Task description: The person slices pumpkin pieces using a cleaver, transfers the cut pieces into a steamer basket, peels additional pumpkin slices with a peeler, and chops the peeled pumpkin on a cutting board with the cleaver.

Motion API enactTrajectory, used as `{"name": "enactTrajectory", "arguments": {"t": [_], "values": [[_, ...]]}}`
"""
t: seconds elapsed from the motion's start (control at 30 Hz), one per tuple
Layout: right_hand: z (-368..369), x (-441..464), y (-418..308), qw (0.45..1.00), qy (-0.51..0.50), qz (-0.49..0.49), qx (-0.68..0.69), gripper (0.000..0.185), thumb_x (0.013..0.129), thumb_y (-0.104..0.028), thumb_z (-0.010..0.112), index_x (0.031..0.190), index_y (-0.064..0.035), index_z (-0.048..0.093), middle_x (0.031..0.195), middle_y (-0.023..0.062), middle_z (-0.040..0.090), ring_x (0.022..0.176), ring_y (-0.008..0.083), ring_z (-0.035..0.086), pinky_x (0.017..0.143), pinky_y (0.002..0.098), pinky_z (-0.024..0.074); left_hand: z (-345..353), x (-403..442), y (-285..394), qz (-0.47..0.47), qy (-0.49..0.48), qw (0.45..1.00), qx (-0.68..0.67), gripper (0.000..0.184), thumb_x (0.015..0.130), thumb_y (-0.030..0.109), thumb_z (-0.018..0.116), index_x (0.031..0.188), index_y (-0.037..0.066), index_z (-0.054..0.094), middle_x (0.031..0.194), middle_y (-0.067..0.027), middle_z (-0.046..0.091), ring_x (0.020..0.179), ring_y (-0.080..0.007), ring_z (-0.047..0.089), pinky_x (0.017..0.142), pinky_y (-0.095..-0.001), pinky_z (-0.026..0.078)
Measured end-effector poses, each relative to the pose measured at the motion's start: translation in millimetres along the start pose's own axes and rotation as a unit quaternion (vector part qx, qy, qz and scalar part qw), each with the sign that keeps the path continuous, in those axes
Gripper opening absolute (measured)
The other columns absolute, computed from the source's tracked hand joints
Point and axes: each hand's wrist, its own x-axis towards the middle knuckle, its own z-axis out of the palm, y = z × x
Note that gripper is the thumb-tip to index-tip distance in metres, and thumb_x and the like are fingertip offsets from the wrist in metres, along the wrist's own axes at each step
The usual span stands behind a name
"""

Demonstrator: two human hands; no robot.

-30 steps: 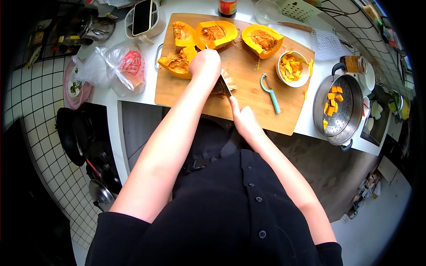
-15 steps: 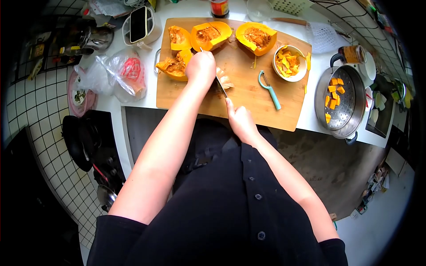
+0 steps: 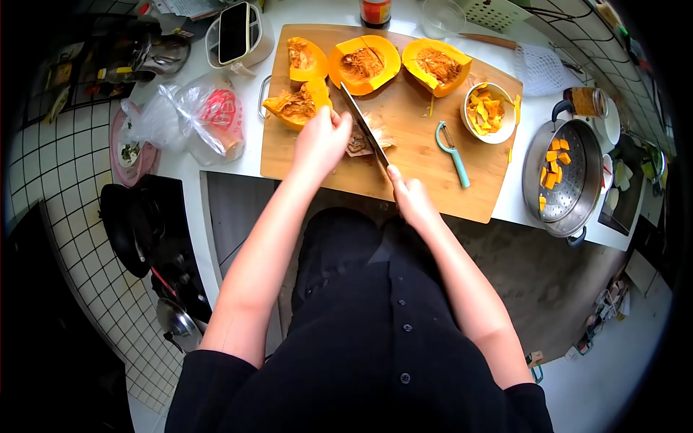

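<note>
My right hand point(image 3: 415, 200) grips the handle of a kitchen knife point(image 3: 367, 130), its blade slanting up and left over the cutting board point(image 3: 411, 177). Left of the blade, my left hand point(image 3: 323, 146) has its fingers curled together; what they hold, if anything, I cannot make out. Just above that hand lies a pumpkin wedge point(image 3: 299, 105) with stringy pulp. Beyond the knife tip sits a larger pumpkin piece point(image 3: 364, 65) with a cut line in its upper rim. Another wedge point(image 3: 307, 61) and a big piece point(image 3: 437, 66) flank it. Crumpled pale scraps point(image 3: 379, 136) lie partly under the blade.
A teal peeler point(image 3: 453, 155) and a white bowl point(image 3: 487, 112) of peelings are on the board's right side. Right of it stands a metal steamer pot point(image 3: 563, 177) with orange cubes. Plastic bags point(image 3: 206, 119) and a container with a phone point(image 3: 234, 36) are at left.
My left hand has drawn back from the larger pumpkin piece, down and left. The knife has come up into fuller view, still in my right hand. The whole view has shifted slightly.
</note>
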Motion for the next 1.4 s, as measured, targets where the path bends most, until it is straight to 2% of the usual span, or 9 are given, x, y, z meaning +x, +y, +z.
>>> {"name": "enactTrajectory", "arguments": {"t": [0.07,0.17,0.37,0.53,0.87,0.97,1.1,1.2,1.4], "values": [[2.2,1.7,8.5,1.000,0.002,-0.002,0.016,0.076,0.093,-0.059,0.037,0.062,0.0092,0.049,0.056,0.0240,0.048,0.055,0.0331,0.050,0.063,0.0435,0.0432,7.3,-17.1,-11.2,0.073,0.012,0.997,0.038,0.035,0.079,0.026,0.068,0.096,0.000,0.052,0.084,-0.0152,0.057,0.085,-0.0286,0.059,0.080,-0.0383,0.047],[-1.0,-0.1,17.2,0.999,0.012,-0.005,0.029,0.075,0.094,-0.058,0.037,0.062,0.0090,0.049,0.056,0.0232,0.048,0.054,0.0311,0.049,0.061,0.0421,0.0427,24.8,-29.0,-23.1,0.207,0.050,0.968,0.137,0.061,0.067,0.020,0.075,0.118,0.000,0.046,0.116,-0.0175,0.048,0.111,-0.0358,0.045,0.095,-0.0417,0.042],[-15.0,-14.1,28.0,1.000,0.026,-0.009,0.014,0.072,0.095,-0.057,0.037,0.066,0.0077,0.048,0.054,0.0204,0.043,0.054,0.0292,0.047,0.061,0.0415,0.0417,40.7,-24.8,-32.0,0.233,0.009,0.954,0.186,0.059,0.065,0.012,0.074,0.119,0.009,0.051,0.116,-0.0164,0.049,0.111,-0.0358,0.043,0.095,-0.0420,0.043],[-22.6,-38.4,32.7,0.986,0.019,0.053,0.155,0.063,0.095,-0.056,0.038,0.059,-0.0044,0.046,0.051,0.0027,0.044,0.040,0.0127,0.044,0.040,0.0267,0.0374,40.2,-25.1,-44.0,0.229,0.025,0.965,0.124,0.054,0.064,0.013,0.074,0.114,0.010,0.054,0.110,-0.0152,0.050,0.107,-0.0352,0.046,0.092,-0.0423,0.044],[-14.1,-63.9,36.7,0.975,0.050,0.050,0.212,0.061,0.094,-0.058,0.038,0.062,-0.0064,0.044,0.050,0.0015,0.041,0.038,0.0114,0.040,0.036,0.0254,0.0345,49.3,-24.3,-38.3,0.210,-0.003,0.955,0.211,0.050,0.065,0.021,0.074,0.111,0.012,0.057,0.106,-0.0155,0.051,0.107,-0.0344,0.048,0.089,-0.0408,0.046],[-8.5,-69.3,38.4,0.968,0.050,0.048,0.242,0.060,0.094,-0.058,0.038,0.063,-0.0067,0.044,0.051,0.0014,0.041,0.038,0.0110,0.039,0.036,0.0250,0.0341,45.8,-21.6,-39.8,0.194,-0.028,0.977,0.086,0.048,0.064,0.018,0.073,0.109,0.014,0.057,0.102,-0.0142,0.052,0.105,-0.0331,0.047,0.088,-0.0430,0.046],[-5.3,-77.6,36.3,0.958,0.041,0.052,0.279,0.059,0.095,-0.057,0.038,0.064,-0.0066,0.043,0.051,0.0013,0.040,0.038,0.0104,0.038,0.036,0.0251,0.0337,32.1,-28.6,-42.8,0.336,0.019,0.941,0.021,0.049,0.061,0.011,0.074,0.106,0.010,0.053,0.107,-0.0123,0.056,0.109,-0.0349,0.046,0.096,-0.0427,0.038],[-0.8,-80.8,29.0,0.956,0.043,0.038,0.286,0.061,0.094,-0.061,0.034,0.062,-0.0089,0.037,0.048,-0.0014,0.031,0.036,0.0089,0.029,0.035,0.0245,0.0279,48.1,-27.1,-65.8,0.319,0.027,0.947,-0.035,0.052,0.062,0.006,0.073,0.109,0.009,0.050,0.118,-0.0156,0.051,0.114,-0.0357,0.044,0.099,-0.0437,0.035],[10.9,-79.5,23.5,0.957,0.015,0.049,0.285,0.058,0.096,-0.053,0.038,0.062,-0.0061,0.043,0.051,0.0018,0.041,0.038,0.0108,0.038,0.037,0.0254,0.0342,47.0,-33.8,-82.5,0.282,-0.013,0.955,-0.096,0.049,0.067,0.010,0.074,0.109,0.007,0.049,0.120,-0.0174,0.046,0.114,-0.0355,0.046,0.094,-0.0408,0.042]]}}
